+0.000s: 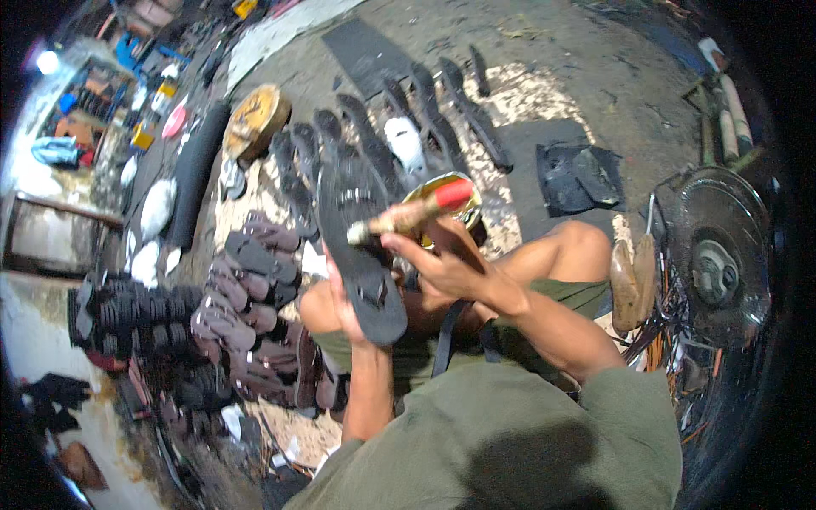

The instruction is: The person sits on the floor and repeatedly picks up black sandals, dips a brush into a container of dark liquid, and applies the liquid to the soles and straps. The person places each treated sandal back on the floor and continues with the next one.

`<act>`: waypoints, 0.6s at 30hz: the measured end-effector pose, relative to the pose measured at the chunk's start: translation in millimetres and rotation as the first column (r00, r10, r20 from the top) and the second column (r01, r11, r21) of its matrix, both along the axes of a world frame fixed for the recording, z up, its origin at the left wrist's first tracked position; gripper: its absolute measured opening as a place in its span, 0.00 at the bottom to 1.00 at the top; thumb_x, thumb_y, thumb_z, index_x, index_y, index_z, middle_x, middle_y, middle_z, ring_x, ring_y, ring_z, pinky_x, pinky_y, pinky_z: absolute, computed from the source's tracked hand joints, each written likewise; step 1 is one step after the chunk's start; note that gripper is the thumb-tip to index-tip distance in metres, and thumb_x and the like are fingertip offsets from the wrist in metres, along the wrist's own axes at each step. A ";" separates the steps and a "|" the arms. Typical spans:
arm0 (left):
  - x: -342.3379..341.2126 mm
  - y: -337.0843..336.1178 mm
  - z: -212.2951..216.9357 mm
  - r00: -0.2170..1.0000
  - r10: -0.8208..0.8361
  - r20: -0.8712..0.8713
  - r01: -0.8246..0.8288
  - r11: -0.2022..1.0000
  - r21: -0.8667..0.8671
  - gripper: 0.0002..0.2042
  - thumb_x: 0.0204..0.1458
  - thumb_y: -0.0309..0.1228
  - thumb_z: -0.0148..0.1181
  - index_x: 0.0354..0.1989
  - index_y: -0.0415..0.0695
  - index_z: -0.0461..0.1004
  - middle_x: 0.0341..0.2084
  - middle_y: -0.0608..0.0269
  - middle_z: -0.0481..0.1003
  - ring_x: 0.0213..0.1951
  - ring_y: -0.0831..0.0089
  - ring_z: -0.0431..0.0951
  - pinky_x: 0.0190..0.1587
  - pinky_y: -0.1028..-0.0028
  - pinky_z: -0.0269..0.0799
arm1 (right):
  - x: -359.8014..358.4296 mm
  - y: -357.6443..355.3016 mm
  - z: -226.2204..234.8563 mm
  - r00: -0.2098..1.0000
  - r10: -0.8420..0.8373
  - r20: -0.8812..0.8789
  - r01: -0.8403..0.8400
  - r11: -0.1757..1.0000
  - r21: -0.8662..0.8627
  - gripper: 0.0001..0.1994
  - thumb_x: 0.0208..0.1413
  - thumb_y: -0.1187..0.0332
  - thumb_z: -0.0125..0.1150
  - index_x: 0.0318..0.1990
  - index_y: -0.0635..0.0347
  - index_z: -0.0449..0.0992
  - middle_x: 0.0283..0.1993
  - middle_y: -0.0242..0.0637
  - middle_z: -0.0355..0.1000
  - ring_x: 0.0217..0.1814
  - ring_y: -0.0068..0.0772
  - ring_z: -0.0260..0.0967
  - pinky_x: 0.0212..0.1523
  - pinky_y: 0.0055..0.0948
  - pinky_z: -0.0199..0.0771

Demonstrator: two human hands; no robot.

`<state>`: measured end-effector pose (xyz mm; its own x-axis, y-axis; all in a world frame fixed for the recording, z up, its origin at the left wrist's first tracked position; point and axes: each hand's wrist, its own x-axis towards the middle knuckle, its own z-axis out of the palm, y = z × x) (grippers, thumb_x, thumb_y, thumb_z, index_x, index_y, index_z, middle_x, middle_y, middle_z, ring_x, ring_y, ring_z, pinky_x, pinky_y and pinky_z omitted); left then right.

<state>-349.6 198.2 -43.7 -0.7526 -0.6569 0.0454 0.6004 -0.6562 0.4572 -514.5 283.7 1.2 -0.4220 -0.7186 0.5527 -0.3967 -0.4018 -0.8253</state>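
Left hand [340, 297] clamped on black sandal sole [357, 246], held upright over lap. Right hand [442, 259] gripping brush [408, 217], bristles touching sole. Open tin [446, 200] just behind. Sole rows [425, 110] on ground.

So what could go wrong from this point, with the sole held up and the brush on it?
The left hand holds the dark sole from underneath only, so pressure from the brush in the right hand might tip or twist it. The open tin sits just behind the brush, close to the bare knee, and might be knocked over. Drips could land on the stacked sandals directly below.
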 end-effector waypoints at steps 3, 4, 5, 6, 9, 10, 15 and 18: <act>-20.3 -20.2 21.2 0.988 0.149 -0.040 -0.137 0.965 0.223 0.21 0.68 0.56 0.44 0.62 0.64 0.74 0.51 0.56 0.79 0.48 0.55 0.79 0.46 0.56 0.77 | 46.6 37.8 -15.0 0.978 0.144 0.152 -0.163 0.979 0.120 0.10 0.63 0.68 0.63 0.48 0.63 0.79 0.45 0.42 0.79 0.49 0.44 0.76 0.53 0.40 0.73; -19.4 -28.8 18.7 0.986 0.161 0.049 -0.166 0.978 0.122 0.19 0.67 0.57 0.45 0.59 0.73 0.75 0.53 0.59 0.79 0.48 0.55 0.78 0.49 0.56 0.73 | 49.7 49.4 -11.5 0.938 0.249 0.240 -0.293 0.941 0.169 0.10 0.63 0.69 0.63 0.48 0.63 0.79 0.45 0.41 0.79 0.50 0.43 0.76 0.53 0.40 0.73; -23.1 -34.9 15.3 0.987 0.158 -0.005 -0.155 0.972 0.176 0.18 0.67 0.56 0.46 0.60 0.73 0.75 0.53 0.60 0.78 0.48 0.55 0.78 0.49 0.56 0.73 | 48.7 54.3 -11.1 0.897 0.297 0.327 -0.323 0.946 0.025 0.11 0.60 0.70 0.66 0.49 0.61 0.80 0.46 0.40 0.79 0.50 0.43 0.76 0.54 0.40 0.73; -26.2 -39.4 13.0 0.986 0.156 -0.061 -0.139 0.964 0.229 0.18 0.67 0.55 0.47 0.61 0.74 0.74 0.54 0.61 0.78 0.47 0.56 0.78 0.49 0.55 0.73 | 44.5 52.2 -10.4 0.951 0.258 0.172 -0.266 0.964 0.023 0.12 0.59 0.71 0.68 0.49 0.61 0.80 0.46 0.39 0.79 0.51 0.43 0.76 0.55 0.40 0.73; -31.7 -28.3 4.3 0.997 0.064 0.053 -0.073 0.976 0.207 0.21 0.67 0.54 0.47 0.66 0.69 0.68 0.53 0.63 0.78 0.49 0.62 0.78 0.48 0.56 0.77 | 16.0 30.5 -13.7 0.968 0.112 -0.226 -0.142 0.982 -0.122 0.15 0.56 0.76 0.70 0.50 0.57 0.77 0.48 0.37 0.78 0.45 0.40 0.75 0.47 0.36 0.72; -33.2 -23.5 0.3 0.997 -0.001 0.079 -0.018 0.973 0.230 0.23 0.67 0.55 0.46 0.68 0.68 0.65 0.53 0.64 0.77 0.50 0.64 0.78 0.49 0.56 0.79 | 3.5 20.2 -21.3 0.951 0.125 -0.284 -0.145 0.988 -0.051 0.14 0.56 0.76 0.68 0.50 0.57 0.77 0.49 0.37 0.78 0.48 0.42 0.74 0.50 0.38 0.72; -60.6 14.9 33.8 0.963 -0.106 0.247 0.008 0.930 0.367 0.25 0.66 0.54 0.48 0.67 0.58 0.67 0.54 0.67 0.77 0.55 0.67 0.77 0.63 0.60 0.70 | -31.4 -22.5 -17.8 0.962 0.018 -0.274 -0.050 0.993 -0.107 0.09 0.58 0.73 0.63 0.46 0.61 0.77 0.44 0.41 0.77 0.46 0.43 0.75 0.49 0.37 0.73; -67.2 -36.3 -8.3 0.960 -0.004 0.280 -0.021 0.996 0.086 0.19 0.67 0.53 0.49 0.62 0.64 0.70 0.48 0.68 0.79 0.41 0.70 0.81 0.41 0.66 0.82 | 7.1 26.7 -36.4 0.980 0.177 -0.093 -0.188 0.974 -0.125 0.11 0.56 0.68 0.70 0.46 0.56 0.80 0.42 0.42 0.77 0.47 0.43 0.75 0.48 0.39 0.74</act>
